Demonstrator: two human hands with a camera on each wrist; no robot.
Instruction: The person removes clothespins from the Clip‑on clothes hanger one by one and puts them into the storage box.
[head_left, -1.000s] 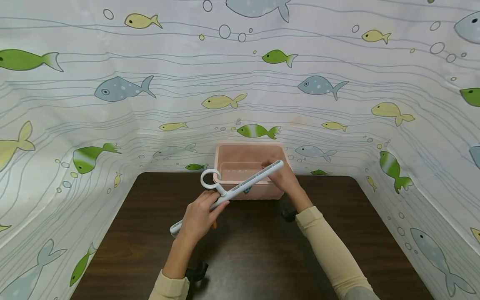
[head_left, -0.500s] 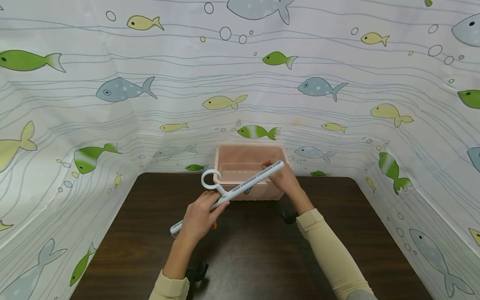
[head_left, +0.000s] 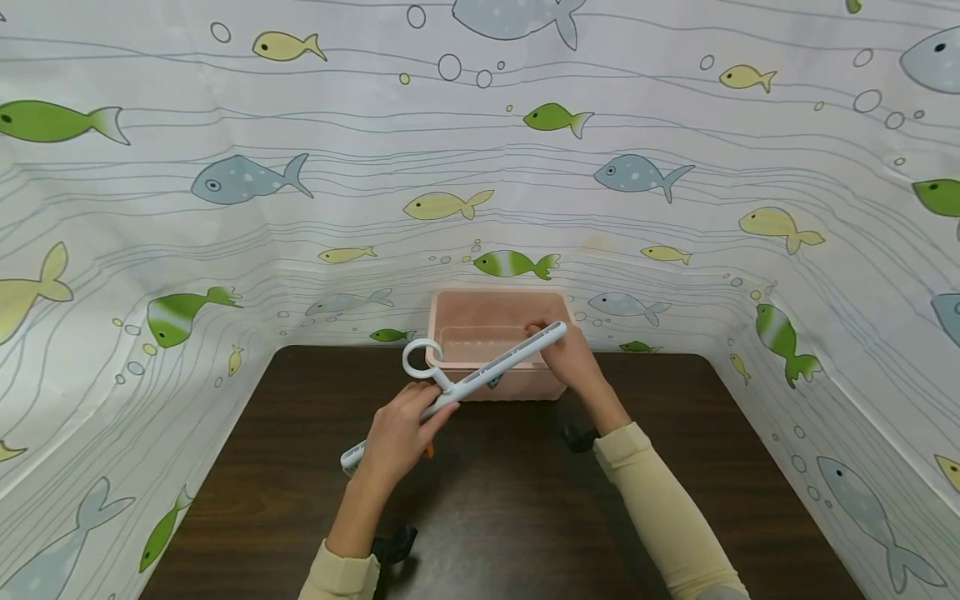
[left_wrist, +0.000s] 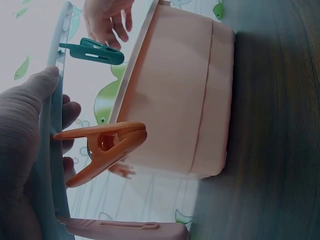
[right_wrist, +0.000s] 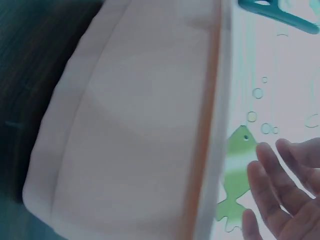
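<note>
My left hand (head_left: 401,429) grips a pale blue-white hanger bar (head_left: 495,367) with a ring-shaped hook (head_left: 411,358), held at a slant above the table. From the bar hang clothespins: a teal one (left_wrist: 97,54), an orange one (left_wrist: 122,142) and a pink one (left_wrist: 125,229) in the left wrist view. Beyond the bar's upper end, my right hand (head_left: 573,358) is over the right side of a pink bin (head_left: 495,308). In the right wrist view, its fingers (right_wrist: 275,195) are loosely bent with nothing between them. The bar partly covers this hand in the head view.
The bin stands at the back of a dark wooden table (head_left: 510,500), close to a white curtain (head_left: 480,225) printed with fish. The curtain encloses the table at the back and both sides. Black straps (head_left: 393,546) show at the wrists.
</note>
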